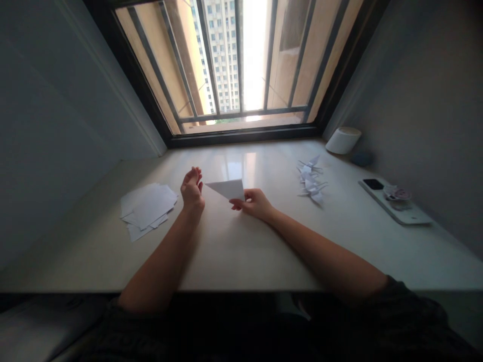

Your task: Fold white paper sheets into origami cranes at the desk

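A folded white paper triangle [226, 189] lies almost flat at the middle of the pale desk [226, 256]. My right hand [254, 203] pinches its lower right corner between the fingers and thumb. My left hand [192, 190] is raised on its wrist with loosely curled fingers, holding nothing. Its fingertips stand just left of the paper's pointed tip, and I cannot tell whether they touch it.
A loose pile of white paper sheets [148, 210] lies left of my hands. Several folded paper cranes [311, 181] lie to the right. Further right are a black phone [373, 184] on a white pad, a white cylinder [343, 140], and a barred window [241, 65] behind the desk.
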### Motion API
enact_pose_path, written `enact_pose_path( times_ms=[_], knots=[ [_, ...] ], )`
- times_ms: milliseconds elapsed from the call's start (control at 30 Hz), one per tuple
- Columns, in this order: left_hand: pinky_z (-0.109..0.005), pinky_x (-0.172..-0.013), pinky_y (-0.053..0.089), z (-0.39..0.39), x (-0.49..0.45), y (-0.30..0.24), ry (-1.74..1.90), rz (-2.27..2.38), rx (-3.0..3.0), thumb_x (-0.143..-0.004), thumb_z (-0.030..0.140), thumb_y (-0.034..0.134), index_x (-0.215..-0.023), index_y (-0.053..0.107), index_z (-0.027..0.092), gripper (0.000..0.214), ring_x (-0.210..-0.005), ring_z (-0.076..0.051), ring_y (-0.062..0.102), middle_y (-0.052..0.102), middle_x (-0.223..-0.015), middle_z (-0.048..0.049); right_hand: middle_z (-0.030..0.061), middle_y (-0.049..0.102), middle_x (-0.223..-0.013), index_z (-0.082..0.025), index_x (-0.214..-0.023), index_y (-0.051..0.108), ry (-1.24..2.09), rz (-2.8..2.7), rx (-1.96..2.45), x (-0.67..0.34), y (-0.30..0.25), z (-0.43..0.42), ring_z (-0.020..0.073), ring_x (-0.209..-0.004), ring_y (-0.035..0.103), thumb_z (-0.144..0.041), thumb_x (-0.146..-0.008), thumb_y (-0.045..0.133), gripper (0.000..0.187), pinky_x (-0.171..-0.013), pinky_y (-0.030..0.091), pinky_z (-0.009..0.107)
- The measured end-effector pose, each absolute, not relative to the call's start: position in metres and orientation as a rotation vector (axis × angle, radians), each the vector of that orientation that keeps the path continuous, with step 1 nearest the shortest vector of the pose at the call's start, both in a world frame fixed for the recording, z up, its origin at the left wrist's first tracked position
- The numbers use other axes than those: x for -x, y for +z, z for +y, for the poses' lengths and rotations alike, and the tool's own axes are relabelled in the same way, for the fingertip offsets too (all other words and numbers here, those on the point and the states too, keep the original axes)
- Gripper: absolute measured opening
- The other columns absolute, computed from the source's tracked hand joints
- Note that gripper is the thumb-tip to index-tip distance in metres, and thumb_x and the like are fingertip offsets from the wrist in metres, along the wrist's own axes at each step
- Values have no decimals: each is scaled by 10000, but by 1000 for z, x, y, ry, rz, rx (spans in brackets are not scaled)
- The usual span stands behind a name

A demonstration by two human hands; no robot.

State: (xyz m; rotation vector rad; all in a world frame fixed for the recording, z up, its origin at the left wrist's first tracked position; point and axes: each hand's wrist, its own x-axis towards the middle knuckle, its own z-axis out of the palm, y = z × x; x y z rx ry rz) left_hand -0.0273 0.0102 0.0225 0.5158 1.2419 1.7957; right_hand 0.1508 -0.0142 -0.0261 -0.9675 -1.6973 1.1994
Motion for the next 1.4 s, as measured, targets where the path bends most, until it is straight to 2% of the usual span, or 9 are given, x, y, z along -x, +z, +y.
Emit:
enact_pose_path(
  times_ms=[167, 367, 433, 633, 833, 1033, 1133, 1233, 1400],
  knots=[
    [-264, -798, 407, 6, 19, 11, 1592, 1281, -709, -698, 506, 706, -915, 691, 237, 346, -1002, -165, 599, 680, -1112, -49, 57, 711, -643, -173, -717, 653, 1142, -1421, 971, -150, -27, -9, 165, -563, 641, -531, -712, 690, 359, -560, 491, 276],
    [-305, -745, 431, -2, 4, 1, 1404, 1226, -1150, -708, 549, 682, -1094, 675, 216, 509, -897, -203, 627, 712, -1037, -100, 32, 668, -587, -177, -689, 627, 1150, -1318, 952, -156, -27, 1, 144, -535, 590, -533, -700, 701, 364, -556, 467, 272],
    [-306, -743, 433, -4, 2, 1, 1409, 1205, -1250, -684, 520, 714, -1042, 697, 198, 481, -857, -197, 627, 721, -965, -88, 30, 665, -588, -174, -695, 640, 1164, -1339, 949, -157, -27, 1, 140, -536, 580, -532, -687, 712, 366, -554, 458, 269],
    [-279, -693, 419, -9, -4, 2, 1456, 1203, -1268, -694, 454, 721, -697, 705, 173, 281, -707, -158, 589, 674, -702, -41, 25, 667, -614, -181, -763, 670, 1221, -1410, 934, -155, -25, -2, 153, -561, 589, -550, -639, 739, 395, -575, 466, 285],
    [-257, -645, 386, -7, 0, 3, 1501, 1252, -1154, -687, 468, 725, -707, 697, 175, 296, -691, -149, 570, 656, -679, -32, 8, 662, -669, -209, -857, 658, 1159, -1318, 972, -157, -20, 0, 145, -617, 586, -625, -689, 650, 449, -593, 477, 276],
    [-256, -646, 402, -2, 5, -4, 1459, 1279, -1157, -675, 562, 702, -732, 693, 176, 390, -738, -164, 588, 670, -728, -51, 15, 638, -648, -179, -780, 687, 1184, -1256, 983, -161, -22, 4, 138, -606, 563, -519, -692, 691, 352, -578, 449, 272],
    [-267, -661, 425, -2, 6, -3, 1357, 1274, -1165, -651, 605, 704, -787, 703, 174, 452, -801, -195, 611, 701, -814, -84, 31, 671, -724, -185, -795, 697, 1044, -1282, 1030, -163, -20, 2, 145, -629, 570, -490, -736, 663, 313, -600, 457, 287],
    [-297, -679, 447, -5, 5, 3, 1255, 1250, -1144, -662, 668, 656, -898, 716, 169, 555, -840, -229, 631, 717, -883, -122, 49, 684, -808, -200, -799, 695, 716, -1395, 1111, -166, -13, -4, 163, -668, 569, -445, -797, 615, 258, -612, 464, 303],
    [-342, -732, 475, -6, 5, 12, 1192, 1147, -989, -683, 759, 549, -1004, 709, 173, 687, -872, -262, 667, 717, -947, -137, 54, 671, -807, -238, -825, 694, 347, -1745, 1062, -168, -6, -12, 209, -813, 566, -340, -843, 594, 144, -711, 477, 341]
  ],
)
